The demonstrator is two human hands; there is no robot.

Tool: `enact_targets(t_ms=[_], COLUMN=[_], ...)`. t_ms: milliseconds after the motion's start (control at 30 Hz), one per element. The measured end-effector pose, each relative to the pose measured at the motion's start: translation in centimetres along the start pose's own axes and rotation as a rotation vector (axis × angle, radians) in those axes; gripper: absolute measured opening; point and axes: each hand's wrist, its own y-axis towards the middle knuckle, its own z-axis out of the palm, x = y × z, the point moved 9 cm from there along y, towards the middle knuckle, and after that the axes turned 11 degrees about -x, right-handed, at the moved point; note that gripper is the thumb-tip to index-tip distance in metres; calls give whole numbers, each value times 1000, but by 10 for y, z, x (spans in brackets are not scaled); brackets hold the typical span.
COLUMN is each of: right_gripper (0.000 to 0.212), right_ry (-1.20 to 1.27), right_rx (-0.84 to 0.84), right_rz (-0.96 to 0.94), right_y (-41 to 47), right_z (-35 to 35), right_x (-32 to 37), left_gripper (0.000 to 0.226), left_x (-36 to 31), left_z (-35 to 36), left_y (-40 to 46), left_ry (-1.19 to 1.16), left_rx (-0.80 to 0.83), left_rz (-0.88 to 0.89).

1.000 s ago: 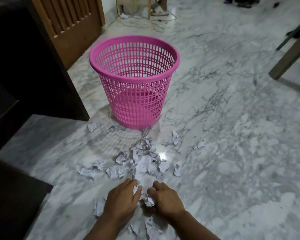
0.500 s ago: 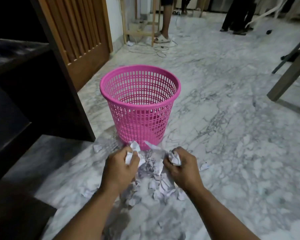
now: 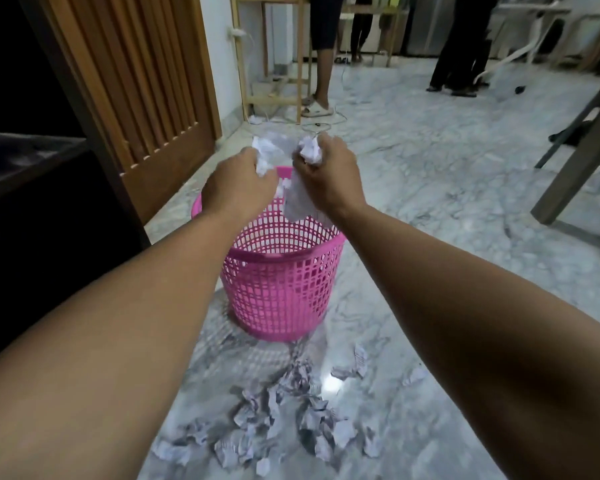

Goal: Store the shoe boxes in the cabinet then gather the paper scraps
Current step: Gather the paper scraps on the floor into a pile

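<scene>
A pink mesh basket (image 3: pixel 284 289) stands on the marble floor. Above its mouth my left hand (image 3: pixel 236 188) and my right hand (image 3: pixel 329 181) are both closed on a bundle of crumpled white paper scraps (image 3: pixel 291 157), some of it hanging down between the hands toward the basket. Several more paper scraps (image 3: pixel 284 420) lie scattered on the floor in front of the basket, between my forearms. No shoe boxes are in view.
A dark cabinet (image 3: pixel 49 202) and a slatted wooden door (image 3: pixel 146 98) are on the left. A wooden table leg (image 3: pixel 579 161) slants at the right. People's legs (image 3: pixel 323 64) and a wooden frame stand at the back, with cables on the floor.
Both hands closed on scraps at the floor, then rose and moved forward with them to above the basket's mouth. The view tilted up.
</scene>
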Motion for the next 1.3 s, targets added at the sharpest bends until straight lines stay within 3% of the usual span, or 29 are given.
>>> enact_targets(t_ms=[100, 133, 167, 233, 300, 467, 567, 667, 767, 867, 967, 1067, 1300], right_gripper=[67, 79, 77, 51, 32, 29, 27, 24, 26, 43, 70, 85, 100], right_ry=[-382, -456, -493, -572, -574, -280, -172, -165, -209, -286, -340, -415, -517], right_rx=[677, 818, 880, 847, 714, 200, -69, -153, 17, 309, 473, 410, 329], right_rz=[-18, -41, -30, -93, -208, -195, -26, 165, 342, 392, 507, 506, 567], right_y=[-34, -48, -56, -55, -48, -40, -53, -95, -169, -266, -342, -362, -324], right_z=[77, 89, 91, 84, 71, 9, -38, -61, -56, -40, -33, -35, -38], right_x=[-25, -33, -36, -36, -30, -30, -61, -108, -162, -210, -246, -256, -314], left_gripper=[67, 74, 78, 72, 58, 39, 26, 24, 41, 81, 115, 125, 111], left_x=[37, 45, 52, 56, 54, 40, 49, 75, 120, 177, 245, 280, 307], left_z=[62, 71, 76, 74, 60, 1, -34, -51, -34, -4, 12, 11, 38], left_y=[-22, -34, -42, -47, -40, -43, -71, -124, -201, -299, -381, -408, -345], left_ry=[346, 433, 481, 480, 518, 434, 294, 257, 214, 368, 464, 479, 434], left_rx=[538, 660, 720, 701, 546, 107, -164, -269, -74, 358, 698, 707, 586], left_rz=[-45, -45, -46, -48, 17, 137, 99, 10, -90, -125, -349, -530, -488])
